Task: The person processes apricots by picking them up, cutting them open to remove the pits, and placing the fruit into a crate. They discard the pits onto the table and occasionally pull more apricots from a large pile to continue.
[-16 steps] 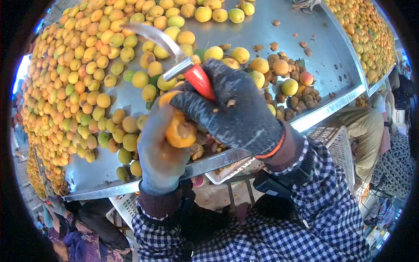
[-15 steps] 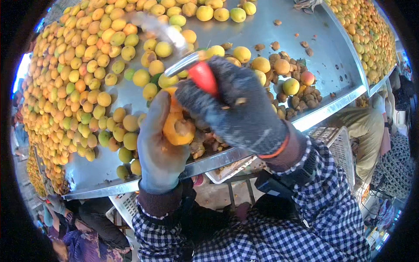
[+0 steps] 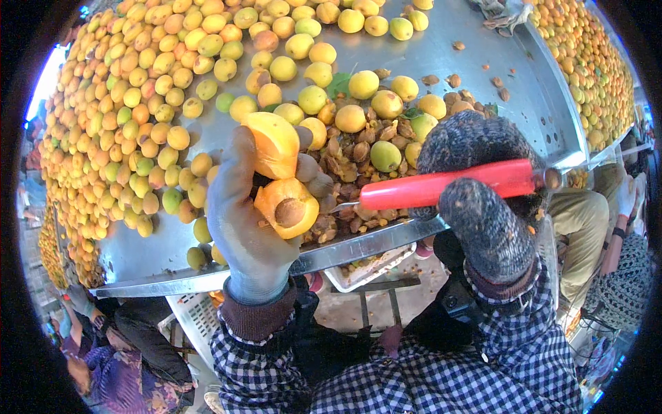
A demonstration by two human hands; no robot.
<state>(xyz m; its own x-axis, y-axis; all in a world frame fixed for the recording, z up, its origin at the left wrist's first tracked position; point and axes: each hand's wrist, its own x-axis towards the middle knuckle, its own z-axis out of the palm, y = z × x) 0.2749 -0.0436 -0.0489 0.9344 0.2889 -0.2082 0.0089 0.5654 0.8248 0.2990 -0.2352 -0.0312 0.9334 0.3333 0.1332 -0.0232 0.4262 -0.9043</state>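
Observation:
My left hand (image 3: pixel 241 207), in a grey glove, holds a split orange apricot (image 3: pixel 269 145); its lower half (image 3: pixel 286 200) shows a brown stone or hollow. My right hand (image 3: pixel 489 221), in a dark knit glove, grips a red-handled tool (image 3: pixel 414 190) lying horizontally, a thin metal end reaching left to beside the apricot; the tool's far right end is partly visible. Behind both hands, brown stones and scraps (image 3: pixel 362 152) lie with whole apricots on the steel tray (image 3: pixel 138 262).
Apricots (image 3: pixel 145 103) cover the tray's left and back; another heaped tray (image 3: pixel 579 62) stands right. A grey cloth (image 3: pixel 500 14) lies at the back. White crates (image 3: pixel 358 272) sit below the rim. Co-workers (image 3: pixel 124 366) are at left and right (image 3: pixel 579 234).
My right hand has rotated and moved right, swinging the tool from upright-diagonal to horizontal. The apricot in my left hand now shows two parted halves, raised slightly.

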